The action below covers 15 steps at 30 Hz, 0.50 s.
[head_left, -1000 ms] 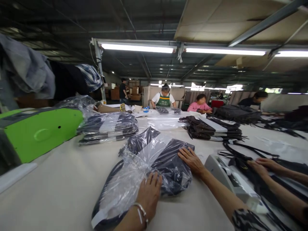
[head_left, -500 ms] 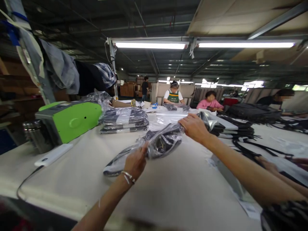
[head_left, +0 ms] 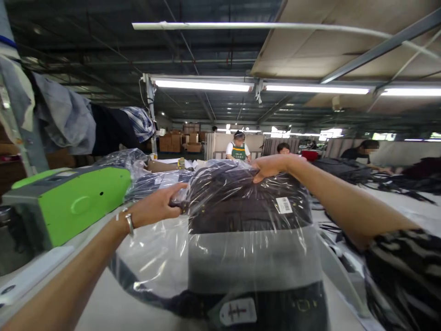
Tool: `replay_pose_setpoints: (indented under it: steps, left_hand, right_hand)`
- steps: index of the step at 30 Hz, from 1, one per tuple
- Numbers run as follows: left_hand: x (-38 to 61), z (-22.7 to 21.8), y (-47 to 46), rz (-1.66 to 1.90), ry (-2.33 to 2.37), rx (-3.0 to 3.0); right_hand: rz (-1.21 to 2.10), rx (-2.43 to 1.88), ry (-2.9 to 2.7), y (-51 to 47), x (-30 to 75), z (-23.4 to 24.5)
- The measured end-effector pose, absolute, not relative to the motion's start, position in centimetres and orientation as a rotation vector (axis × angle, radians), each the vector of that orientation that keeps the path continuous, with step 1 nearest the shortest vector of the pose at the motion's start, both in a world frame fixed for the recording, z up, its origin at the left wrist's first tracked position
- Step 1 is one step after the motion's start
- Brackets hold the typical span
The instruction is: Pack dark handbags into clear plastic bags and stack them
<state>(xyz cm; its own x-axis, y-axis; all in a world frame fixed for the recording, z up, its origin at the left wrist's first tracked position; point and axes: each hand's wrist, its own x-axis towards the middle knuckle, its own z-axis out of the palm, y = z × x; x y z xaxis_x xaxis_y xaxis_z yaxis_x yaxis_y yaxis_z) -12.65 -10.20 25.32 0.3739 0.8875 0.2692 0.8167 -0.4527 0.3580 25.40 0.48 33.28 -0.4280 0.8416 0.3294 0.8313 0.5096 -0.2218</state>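
A black and grey fabric item (head_left: 237, 262) in a clear plastic bag (head_left: 161, 248) fills the middle of the view, upright and facing me. A white barcode sticker (head_left: 284, 205) is on its upper right. A hang tag (head_left: 238, 311) and a dark strap (head_left: 138, 285) show through the plastic low down. My left hand (head_left: 160, 202) is closed on the bag's upper left edge, fingers pinching the plastic. My right hand (head_left: 272, 166) is closed over the top edge, thumb in front and the other fingers mostly hidden behind.
At the left stand a green and grey machine (head_left: 82, 197), a steel flask (head_left: 14, 243) and a white power bank (head_left: 37, 271). More wrapped items (head_left: 155, 181) lie behind my left hand. Black straps and fabric (head_left: 347, 170) spread at the right. A person in a green apron (head_left: 238, 149) faces me across the table.
The wrapped item has come up from lying bunched on the table to upright and spread before me. Both hands rose with it and moved apart. The view has turned slightly right.
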Motion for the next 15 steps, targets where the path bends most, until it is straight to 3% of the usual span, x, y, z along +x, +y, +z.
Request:
replay_pose_setpoints:
  steps: [6,11,15]
  left_hand:
    - [-12.1,21.4,3.2,0.413,1.435,2.359]
    - [-10.6,9.5,11.2,0.190,1.576,2.424]
    - [-10.6,1.5,12.0,0.128,1.623,2.445]
  right_hand:
    - [-0.196,-1.656,-2.463,10.8,23.1,26.9]
    - [-0.043,-1.706,-2.437,14.3,26.0,16.3]
    - [0.078,-1.840,-2.169,10.9,32.6,7.9]
